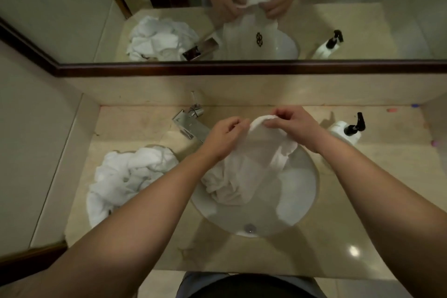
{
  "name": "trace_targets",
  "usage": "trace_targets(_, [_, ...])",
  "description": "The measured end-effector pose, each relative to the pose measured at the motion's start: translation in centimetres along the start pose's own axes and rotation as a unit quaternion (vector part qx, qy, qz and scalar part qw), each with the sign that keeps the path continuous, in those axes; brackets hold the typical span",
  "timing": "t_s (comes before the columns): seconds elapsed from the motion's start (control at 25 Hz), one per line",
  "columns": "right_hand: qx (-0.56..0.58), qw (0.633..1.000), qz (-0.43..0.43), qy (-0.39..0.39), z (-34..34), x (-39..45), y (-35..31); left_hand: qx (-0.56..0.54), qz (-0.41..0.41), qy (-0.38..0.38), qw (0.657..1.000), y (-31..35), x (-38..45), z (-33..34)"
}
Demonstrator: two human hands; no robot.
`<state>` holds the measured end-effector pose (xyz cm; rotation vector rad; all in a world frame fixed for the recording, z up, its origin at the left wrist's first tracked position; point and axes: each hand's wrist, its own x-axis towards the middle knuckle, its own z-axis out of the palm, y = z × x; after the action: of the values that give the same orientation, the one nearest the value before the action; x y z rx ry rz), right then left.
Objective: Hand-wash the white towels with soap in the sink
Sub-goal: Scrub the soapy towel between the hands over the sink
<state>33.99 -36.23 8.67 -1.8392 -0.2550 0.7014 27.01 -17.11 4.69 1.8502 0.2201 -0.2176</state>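
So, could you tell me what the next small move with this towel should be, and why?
Probably rub the pinched edge between both hands: the left hand and right hand already grip the towel edge close together, over the sink.

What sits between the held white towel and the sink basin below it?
Nothing visible. Both hands, left and right, pinch the white cloth towel by its top edge; its lower folds already hang into the round white sink basin.

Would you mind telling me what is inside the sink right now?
Inside the sink hangs a white towel, its top edge pinched by the left hand and right hand. The drain shows near the front. The basin beneath the bunched towel is covered.
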Motion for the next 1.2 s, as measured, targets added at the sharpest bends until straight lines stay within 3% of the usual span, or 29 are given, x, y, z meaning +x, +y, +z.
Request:
trace_targets(0.08, [-0.03, 0.999, -0.014, -0.04, -0.1, 0.0, -2.1, 0.026, -0.003, -0.063, 0.998, 2.0, -0.2, 0.0])
trace_targets(0.2, [-0.038, 0.999, -0.009, -0.015, -0.4, 0.2, -3.4, 0.041, 0.003, -0.106, 0.994, 3.6, -0.1, 0.6])
trace_targets(0.56, [0.181, 0.983, 0.036, -0.005, 1.4, -1.7, 2.9, -0.05, -0.001, 0.068, 0.996, 3.5, -1.1, 0.8])
trace_targets(0.68, [0.13, 0.991, 0.0, -0.012, 2.2, -1.7, 1.4, -0.038, -0.07, -0.001, 0.997, 3.1, -1.2, 0.3])
trace_targets(0.8, [0.067, 0.997, -0.025, -0.006, 2.9, -0.8, -0.5, -0.146, -0.098, -0.051, 0.983, 2.7, -1.7, 0.0])
trace_targets(0.96, [0.038, 0.998, -0.021, 0.044, 4.7, -0.2, 0.6, -0.154, -0.043, 0.062, 0.985, 2.6, -2.6, 1.1])
trace_targets(1.08, [-0.03, 0.998, -0.016, 0.053, 6.7, -1.0, 4.2, -0.163, -0.046, 0.16, 0.973, 2.4, -3.3, 1.5])
trace_targets(1.2, [-0.03, 0.996, 0.041, 0.072, 7.7, -2.1, 6.1, -0.164, -0.047, 0.198, 0.965, 1.8, -3.7, 0.6])
